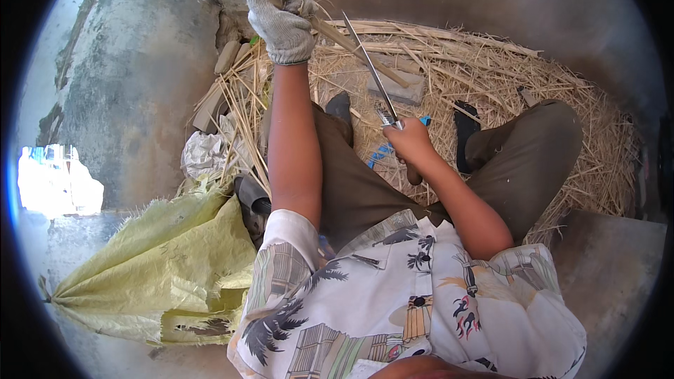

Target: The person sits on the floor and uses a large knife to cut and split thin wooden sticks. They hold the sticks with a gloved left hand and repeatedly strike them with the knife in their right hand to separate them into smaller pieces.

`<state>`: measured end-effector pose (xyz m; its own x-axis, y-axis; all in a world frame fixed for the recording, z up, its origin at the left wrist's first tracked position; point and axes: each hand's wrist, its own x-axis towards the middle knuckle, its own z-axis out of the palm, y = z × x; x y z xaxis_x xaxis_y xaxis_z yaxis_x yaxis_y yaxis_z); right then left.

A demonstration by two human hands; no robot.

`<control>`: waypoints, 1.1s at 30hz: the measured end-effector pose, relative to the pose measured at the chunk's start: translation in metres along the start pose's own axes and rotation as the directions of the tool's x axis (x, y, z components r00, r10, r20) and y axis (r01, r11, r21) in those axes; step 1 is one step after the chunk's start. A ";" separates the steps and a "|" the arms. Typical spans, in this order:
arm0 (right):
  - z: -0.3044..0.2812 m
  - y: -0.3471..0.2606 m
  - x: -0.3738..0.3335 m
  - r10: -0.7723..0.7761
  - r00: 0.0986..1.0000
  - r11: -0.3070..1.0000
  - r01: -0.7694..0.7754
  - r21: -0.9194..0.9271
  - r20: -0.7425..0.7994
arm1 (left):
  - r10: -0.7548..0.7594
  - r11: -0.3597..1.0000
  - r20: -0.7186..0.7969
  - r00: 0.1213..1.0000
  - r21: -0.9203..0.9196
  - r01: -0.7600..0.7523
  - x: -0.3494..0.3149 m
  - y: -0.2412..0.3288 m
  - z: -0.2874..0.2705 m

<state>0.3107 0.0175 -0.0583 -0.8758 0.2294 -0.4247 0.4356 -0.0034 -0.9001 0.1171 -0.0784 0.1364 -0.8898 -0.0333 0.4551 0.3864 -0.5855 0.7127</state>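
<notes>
My left hand (282, 27), in a grey-white knit glove, is stretched far forward and closed around a long split bamboo strip (338, 37). The strip slants from the upper left down toward a block on the floor. Bare, my right hand (411, 142) grips the wooden handle of a long narrow knife (375, 74) between my bent knees. Its blade points up and away, crossing the strip in the picture just right of the glove. Whether the edge touches the strip, I cannot tell.
Loose bamboo strips and shavings (562, 109) cover the floor ahead and right. A grey block (411, 90) lies among them, near a blue strap (380, 155). Left are a yellow woven sack (175, 245), crumpled white plastic (205, 152) and a rough wall (140, 77).
</notes>
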 end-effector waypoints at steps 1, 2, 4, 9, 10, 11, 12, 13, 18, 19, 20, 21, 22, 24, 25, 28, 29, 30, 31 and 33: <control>-0.002 -0.003 -0.001 0.059 0.996 0.989 -0.067 0.129 0.068 | 0.043 0.999 -0.019 0.999 0.025 -0.043 0.002 0.002 0.002; -0.003 -0.005 -0.003 0.110 0.984 0.956 -0.143 0.257 0.138 | 0.081 0.996 -0.031 0.996 0.049 -0.080 0.002 0.004 0.008; -0.006 -0.011 -0.006 0.143 0.974 0.934 -0.192 0.301 0.176 | 0.133 0.991 -0.174 0.976 0.015 -0.133 0.002 0.016 0.018; -0.006 -0.019 -0.019 -0.324 0.935 0.944 0.310 -0.112 -0.142 | 0.075 0.994 0.017 0.997 -0.086 -0.074 0.007 0.022 -0.008; -0.003 -0.020 -0.019 -0.359 0.913 0.933 0.354 -0.061 -0.196 | 0.097 0.993 -0.006 0.995 -0.065 -0.097 0.007 0.020 -0.005; 0.000 -0.022 -0.017 -0.388 0.887 0.918 0.397 -0.016 -0.251 | 0.117 0.992 -0.032 0.993 -0.047 -0.118 0.004 0.019 0.002; 0.002 -0.023 -0.015 -0.412 0.858 0.897 0.441 0.026 -0.307 | 0.137 0.990 -0.058 0.989 -0.028 -0.139 0.001 0.018 0.007; 0.002 -0.020 -0.010 -0.383 0.885 0.920 0.393 -0.016 -0.264 | 0.175 0.984 -0.064 0.982 -0.006 -0.176 -0.001 0.015 0.011; 0.007 0.002 0.011 -0.215 0.965 0.961 0.183 -0.206 -0.147 | 0.165 0.986 -0.070 0.984 -0.014 -0.166 -0.010 0.018 0.020; 0.005 0.003 0.015 -0.135 0.985 0.986 0.123 -0.114 -0.104 | 0.195 0.980 -0.091 0.977 -0.016 -0.197 -0.009 0.017 0.023; 0.003 0.000 0.013 -0.052 0.997 0.998 0.051 -0.028 -0.049 | 0.197 0.980 -0.081 0.977 -0.009 -0.199 -0.010 0.018 0.023; 0.000 -0.004 0.011 0.026 1.000 0.998 -0.027 0.053 0.014 | 0.199 0.980 -0.071 0.977 0.000 -0.200 -0.011 0.019 0.022; -0.006 -0.008 0.010 0.109 0.986 0.969 -0.133 0.208 0.127 | 0.201 0.979 -0.062 0.978 0.008 -0.201 -0.011 0.020 0.020; -0.022 -0.029 -0.002 0.216 0.902 0.808 -0.380 0.449 0.374 | 0.190 0.982 0.036 0.981 -0.024 -0.189 -0.009 0.018 0.011; -0.026 -0.037 -0.013 0.206 0.904 0.817 -0.370 0.443 0.375 | 0.183 0.983 0.085 0.979 -0.039 -0.181 -0.008 0.017 0.008; -0.017 -0.033 -0.026 -0.193 0.961 0.961 0.226 0.162 -0.196 | 0.206 0.978 -0.019 0.978 -0.002 -0.206 -0.010 0.018 0.016; -0.014 -0.032 -0.024 -0.258 0.930 0.936 0.308 0.169 -0.263 | 0.207 0.978 -0.035 0.978 0.000 -0.207 -0.009 0.018 0.016; -0.011 -0.030 -0.021 -0.318 0.889 0.906 0.387 0.171 -0.330 | 0.207 0.978 -0.050 0.977 0.002 -0.207 -0.007 0.017 0.016; -0.008 -0.026 -0.016 -0.372 0.839 0.870 0.464 0.165 -0.397 | 0.206 0.979 -0.064 0.976 0.002 -0.206 -0.007 0.016 0.016; 0.000 -0.011 0.004 -0.393 0.845 0.867 0.472 0.161 -0.363 | 0.182 0.983 -0.015 0.983 -0.001 -0.182 -0.009 0.015 0.020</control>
<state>0.3022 0.0189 -0.0506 -0.8358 0.5482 0.0296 -0.0690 -0.0515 -0.9963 0.1362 -0.0703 0.1537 -0.8079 -0.1514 0.5695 0.5420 -0.5701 0.6174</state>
